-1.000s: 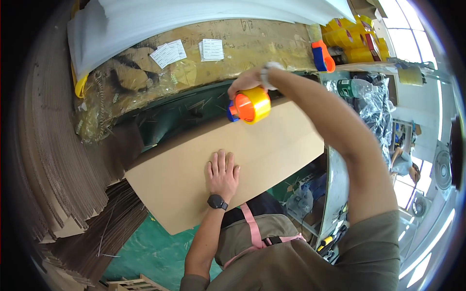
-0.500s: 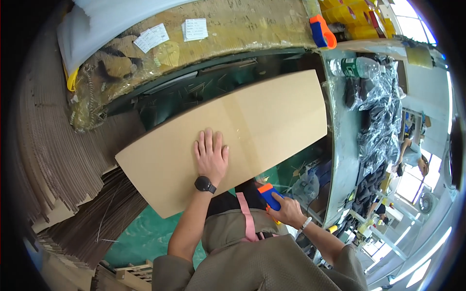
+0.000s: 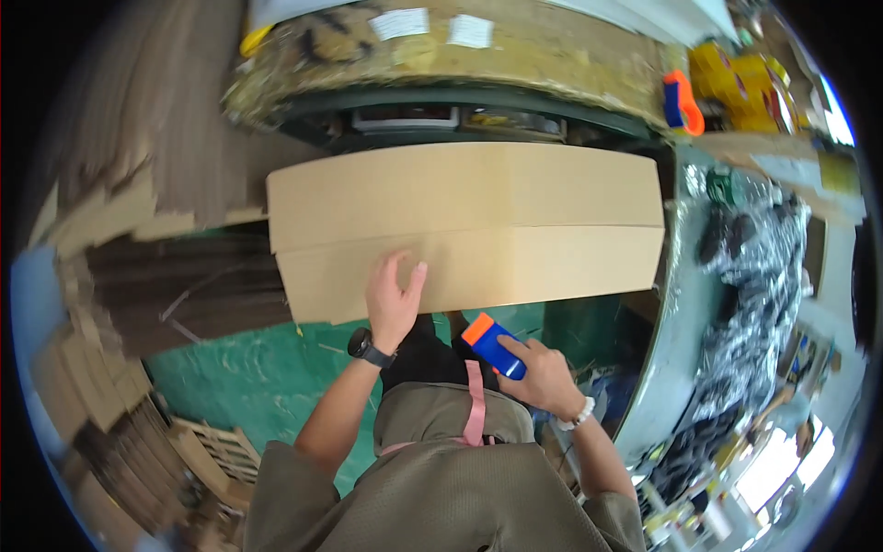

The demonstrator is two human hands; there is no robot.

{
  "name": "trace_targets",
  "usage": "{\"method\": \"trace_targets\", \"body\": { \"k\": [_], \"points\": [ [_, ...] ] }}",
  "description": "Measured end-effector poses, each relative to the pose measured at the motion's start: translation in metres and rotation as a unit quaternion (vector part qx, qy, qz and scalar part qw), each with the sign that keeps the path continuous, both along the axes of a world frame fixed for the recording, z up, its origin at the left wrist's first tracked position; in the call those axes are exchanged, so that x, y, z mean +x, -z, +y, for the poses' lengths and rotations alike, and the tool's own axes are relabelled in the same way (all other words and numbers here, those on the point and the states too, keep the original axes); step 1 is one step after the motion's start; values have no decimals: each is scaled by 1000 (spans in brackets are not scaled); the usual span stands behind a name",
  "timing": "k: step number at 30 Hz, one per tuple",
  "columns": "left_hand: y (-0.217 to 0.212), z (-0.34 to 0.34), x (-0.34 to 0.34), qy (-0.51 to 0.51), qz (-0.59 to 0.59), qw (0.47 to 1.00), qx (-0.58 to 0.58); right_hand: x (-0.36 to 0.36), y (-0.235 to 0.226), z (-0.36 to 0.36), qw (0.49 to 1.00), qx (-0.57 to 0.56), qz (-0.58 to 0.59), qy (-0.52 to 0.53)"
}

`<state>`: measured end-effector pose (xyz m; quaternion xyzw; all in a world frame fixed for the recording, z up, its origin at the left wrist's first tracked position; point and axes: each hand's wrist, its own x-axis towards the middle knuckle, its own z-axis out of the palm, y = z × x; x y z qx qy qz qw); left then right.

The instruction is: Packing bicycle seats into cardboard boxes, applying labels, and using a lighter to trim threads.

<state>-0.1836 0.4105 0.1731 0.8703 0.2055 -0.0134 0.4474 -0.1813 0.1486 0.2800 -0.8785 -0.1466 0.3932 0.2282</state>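
The tan, tape-covered workbench (image 3: pixel 561 57) bears two batches of white paper slips (image 3: pixel 400 23) left of its middle, an orange-and-blue tape dispenser (image 3: pixel 682 103) at its near right corner and white sheeting (image 3: pixel 653 17) along its far edge; the grey-green side table (image 3: pixel 659 368) carries a clear green-labelled plastic bottle (image 3: pixel 725 187) and dark goods under clear wrap (image 3: pixel 762 262)

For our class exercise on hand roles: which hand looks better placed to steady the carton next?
Probably the left hand: it is over the carton with no tool in its grasp, whereas the right hand is occupied, gripping a blue-and-orange tape dispenser.
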Motion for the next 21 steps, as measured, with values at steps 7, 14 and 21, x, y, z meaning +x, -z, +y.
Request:
{"method": "trace_targets", "body": {
  "k": [7,14,21],
  "points": [
    [-28,11,-70,-125,40,642,-755,42,-24,55,923,200,-211,-252],
    [-20,73,-82,-185,-41,780,-597,68,-11,143,875,242,-196,-372],
    [43,261,-71,-367,-92,853,-360,103,13,266,882,119,-190,-414]
  ]
}}
